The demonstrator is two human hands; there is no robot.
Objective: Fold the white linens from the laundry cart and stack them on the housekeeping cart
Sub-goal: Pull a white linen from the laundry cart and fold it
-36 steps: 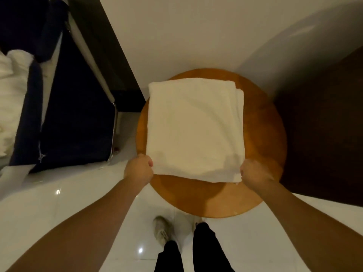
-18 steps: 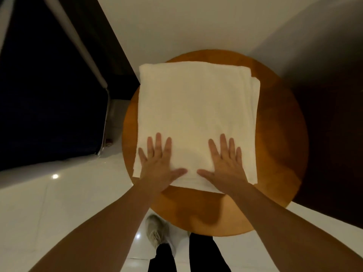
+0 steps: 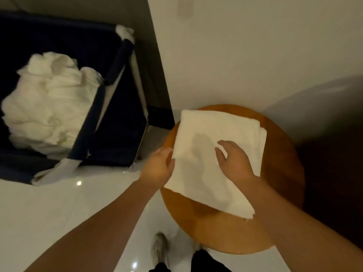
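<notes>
A folded white towel (image 3: 204,181) lies on a round wooden table (image 3: 279,173). It covers the table top from the middle out to the 10 o'clock side, and its near corner reaches toward 6 o'clock (the layers at the 2 o'clock corner do not line up exactly).

The left hand (image 3: 158,167) is at the 9 o'clock edge of the towel. Its fingers are curled round that edge and the thumb lies on top of the cloth, so it grips the towel there. The right hand (image 3: 235,161) rests on top of the towel, a little toward 3 o'clock from the centre. Its fingers are spread and only lightly bent, and they take hold of nothing.

At 10 o'clock from the table stands the laundry cart (image 3: 117,138), with dark blue cloth sides and a metal frame. Inside it, a loose heap of white linens (image 3: 45,107) is piled up. Under the table edge, at 6 o'clock, one light shoe (image 3: 158,250) of the person stands on the glossy white floor (image 3: 59,209).
</notes>
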